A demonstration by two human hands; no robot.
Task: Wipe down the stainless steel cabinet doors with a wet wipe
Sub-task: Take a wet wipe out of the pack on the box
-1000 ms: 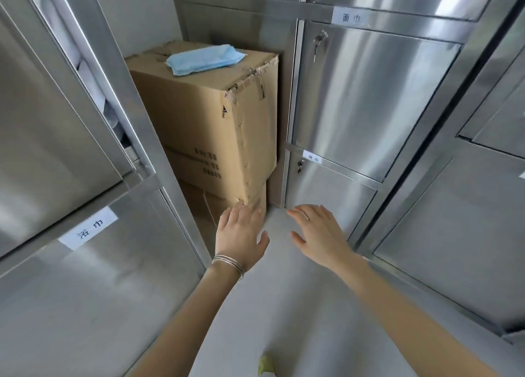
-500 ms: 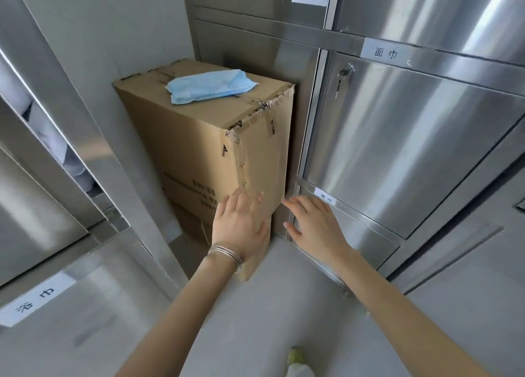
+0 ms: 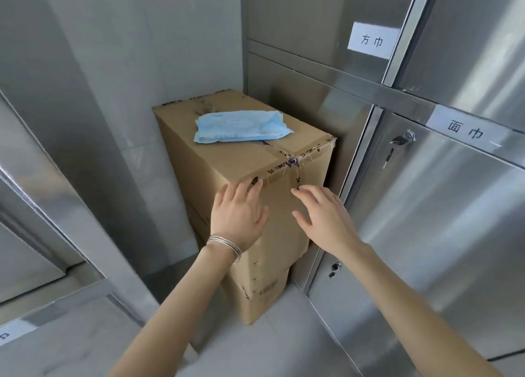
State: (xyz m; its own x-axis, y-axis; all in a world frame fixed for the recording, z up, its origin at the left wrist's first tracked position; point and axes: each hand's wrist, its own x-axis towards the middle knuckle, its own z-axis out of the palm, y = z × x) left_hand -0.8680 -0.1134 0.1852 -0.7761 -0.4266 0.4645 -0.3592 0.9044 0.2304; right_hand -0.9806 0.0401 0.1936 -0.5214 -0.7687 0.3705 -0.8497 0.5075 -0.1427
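Steel doors are flanking us on both sides, and we are going across from the left. The cabinet door on the left [image 3: 42, 163] is showing only a slanted strip of brushed metal, with nothing touching it. Next we are coming to our left hand [image 3: 237, 216], which is lying flat and spread against the near upper edge of the cardboard box [image 3: 241, 160], fingers loose, gripping nothing. The box is standing in the far corner on top of a second carton.

On its top, toward the far side, the blue wipe pack [image 3: 241, 128] is lying flat, well apart from both hands. We are judging it to be light, soft and floppy, a plastic film pouch that will sag if lifted by one corner and may feel slick. We are thinking the best hold is a pinch across its near long edge or a palm over the middle, with the other hand steadying it while a sheet is pulled out. A wet sheet will be limp and will cling to itself, so we are expecting to fold it into a pad.

Our right hand [image 3: 326, 220] is hovering open just beside the box front, empty. Further right, the locked cabinet door [image 3: 440, 220] is waiting, smooth and stiff, not yet wiped.
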